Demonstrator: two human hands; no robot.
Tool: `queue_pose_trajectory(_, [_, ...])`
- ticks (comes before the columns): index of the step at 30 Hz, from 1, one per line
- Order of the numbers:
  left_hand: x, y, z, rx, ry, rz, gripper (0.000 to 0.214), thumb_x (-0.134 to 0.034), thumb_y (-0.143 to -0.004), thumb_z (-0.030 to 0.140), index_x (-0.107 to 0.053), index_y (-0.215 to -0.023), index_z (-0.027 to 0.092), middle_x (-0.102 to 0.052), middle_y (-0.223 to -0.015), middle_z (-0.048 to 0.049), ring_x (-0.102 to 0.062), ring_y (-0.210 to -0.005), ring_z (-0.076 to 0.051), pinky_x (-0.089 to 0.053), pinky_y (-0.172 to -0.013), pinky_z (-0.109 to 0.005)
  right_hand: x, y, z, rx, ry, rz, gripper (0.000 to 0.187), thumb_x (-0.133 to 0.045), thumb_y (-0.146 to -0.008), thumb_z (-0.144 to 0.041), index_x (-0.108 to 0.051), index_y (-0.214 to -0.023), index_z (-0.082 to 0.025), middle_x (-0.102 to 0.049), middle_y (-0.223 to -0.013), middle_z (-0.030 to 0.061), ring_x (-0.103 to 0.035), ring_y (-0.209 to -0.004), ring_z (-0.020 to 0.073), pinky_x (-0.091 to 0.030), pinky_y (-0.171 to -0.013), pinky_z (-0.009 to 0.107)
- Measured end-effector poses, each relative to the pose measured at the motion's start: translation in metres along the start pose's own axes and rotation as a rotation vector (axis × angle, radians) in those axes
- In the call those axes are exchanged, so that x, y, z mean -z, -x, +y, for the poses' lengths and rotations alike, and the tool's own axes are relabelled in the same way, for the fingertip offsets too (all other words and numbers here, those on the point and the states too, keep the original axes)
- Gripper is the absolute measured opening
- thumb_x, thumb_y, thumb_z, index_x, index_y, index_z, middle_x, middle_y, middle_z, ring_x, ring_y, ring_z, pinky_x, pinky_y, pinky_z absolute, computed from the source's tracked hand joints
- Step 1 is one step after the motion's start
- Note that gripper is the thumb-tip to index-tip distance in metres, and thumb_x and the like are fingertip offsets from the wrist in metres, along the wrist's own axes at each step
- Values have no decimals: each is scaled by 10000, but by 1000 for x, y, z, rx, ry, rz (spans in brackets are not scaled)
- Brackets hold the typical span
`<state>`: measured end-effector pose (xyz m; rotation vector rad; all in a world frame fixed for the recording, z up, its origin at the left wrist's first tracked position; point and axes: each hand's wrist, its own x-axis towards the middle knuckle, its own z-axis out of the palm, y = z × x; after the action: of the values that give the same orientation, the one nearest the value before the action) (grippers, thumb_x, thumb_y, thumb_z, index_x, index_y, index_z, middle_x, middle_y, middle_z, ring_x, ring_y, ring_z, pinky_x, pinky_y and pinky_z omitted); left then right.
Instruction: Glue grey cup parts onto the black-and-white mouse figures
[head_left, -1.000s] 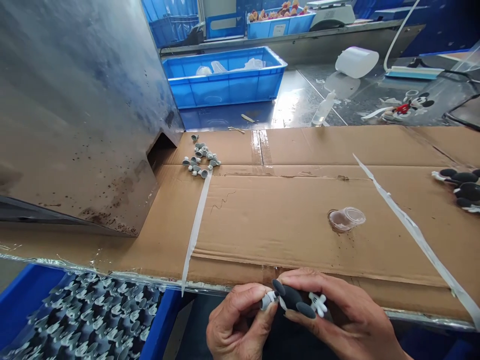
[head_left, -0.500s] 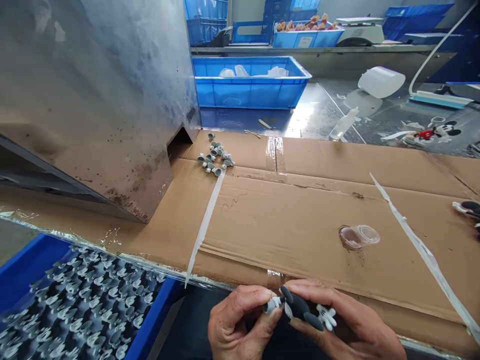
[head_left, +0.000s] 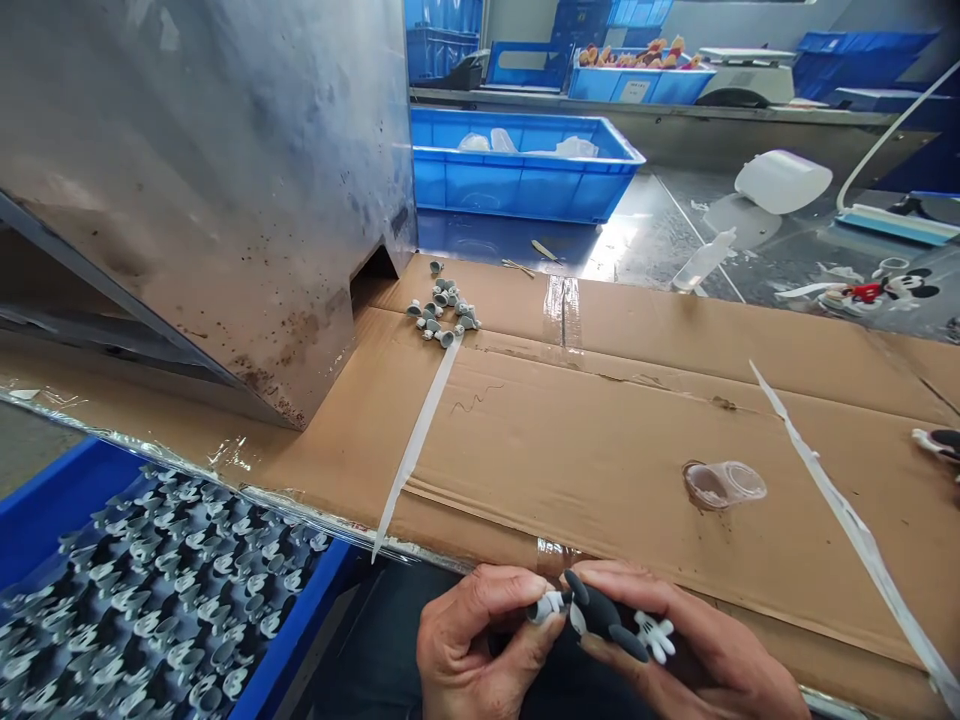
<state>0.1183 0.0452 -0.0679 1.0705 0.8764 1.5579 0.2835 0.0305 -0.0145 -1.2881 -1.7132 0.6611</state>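
**Toy figure [head_left: 604, 618] held low at the near edge of the cardboard [head_left: 600, 420]**

We see the toy figure, a black body with a white glove at one end, lying across the fingers of the right hand [head_left: 701, 660]. That hand is closed around it, thumb on top. The left hand [head_left: 469, 650] is closed too. Its thumb and forefinger pinch a small grey piece [head_left: 546, 606], which touches the end of the figure furthest from the glove. Both hands sit just below the front edge of the cardboard, at the bottom middle of the view.

On the cardboard, a small clear cup [head_left: 724, 483] lies tipped on its side, near the right hand but apart from it. A heap of loose grey pieces [head_left: 444, 312] sits well away at the far side (we cannot count them exactly), beside the opening of a stained metal housing [head_left: 187, 180]. One white strip [head_left: 417, 440] runs from that heap toward the front edge, and a 2nd strip [head_left: 840, 510] crosses the right side.

Below the cardboard at lower left, a blue bin [head_left: 52, 490] is packed with grey and black figures [head_left: 150, 590]. Behind the cardboard stand a blue crate [head_left: 525, 185], a squeeze bottle [head_left: 701, 262] on its side, a white jug [head_left: 784, 180] and a painted figure [head_left: 877, 290].
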Motion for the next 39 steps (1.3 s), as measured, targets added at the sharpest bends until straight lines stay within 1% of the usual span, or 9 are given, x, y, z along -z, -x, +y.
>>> queue_pose_trajectory(4, [0, 1, 0, 12, 6, 4, 169, -838, -846, 234, -819, -1001, 299, -794, -859, -8, -730, -735, -138, -587, -716, -186, 0, -1, 2, -1, -6, -7, 366, -778, -860, -107, -731, -1175, -289, -806, -1079, 6, -785, -956, 192, -618, -894, 195])
queue_pose_trajectory(10, [0, 0, 1, 10, 2, 7, 164, -841, -843, 235, -819, -994, 296, -797, -859, -4, -729, -724, -130, -582, -708, -175, 1, -2, -1, 3, -16, -13, 364, -778, -864, -109, -728, -1172, -296, -803, -1085, -6, -780, -965, 173, -605, -901, 170])
queue_pose_trajectory(16, [1, 0, 2, 9, 0, -8, 172, -836, -846, 220, -817, -1000, 294, -798, -872, -4, -731, -739, -132, -585, -718, -179, 1, 1, 1, 6, -14, -38, 358, -764, -879, -103, -717, -1189, -277, -795, -1121, 17, -775, -983, 177, -602, -910, 174])
queue_pose_trajectory(23, [5, -1, 1, 30, 1, -53, 193, -831, -855, 211, -805, -1024, 300, -792, -894, 12, -725, -765, -124, -577, -739, -182, -1, -1, 1, -6, -22, -13, 332, -758, -906, -153, -708, -1186, -325, -796, -1081, -36, -769, -983, 145, -580, -916, 141])
queue_pose_trajectory(32, [3, -1, 3, 40, 29, -48, 194, -834, -854, 211, -810, -1025, 301, -796, -901, 11, -729, -778, -124, -584, -756, -182, -1, -1, 0, -5, -13, -12, 343, -760, -896, -148, -716, -1182, -332, -801, -1078, -37, -772, -976, 150, -583, -911, 140])
queue_pose_trajectory(37, [3, -1, 0, 31, 40, -44, 192, -836, -851, 207, -812, -1021, 293, -800, -898, 9, -731, -770, -121, -582, -745, -179, 0, -2, 1, -6, 5, 22, 305, -771, -903, -209, -728, -1167, -355, -810, -1054, -42, -783, -945, 155, -596, -886, 146])
queue_pose_trajectory(39, [2, -1, -3, 25, 43, -30, 190, -849, -832, 198, -824, -998, 286, -804, -877, 3, -728, -751, -119, -577, -723, -175, 0, 3, 6, -33, 10, 33, 234, -794, -893, -293, -761, -1121, -339, -818, -1028, -18, -794, -912, 182, -614, -865, 171])
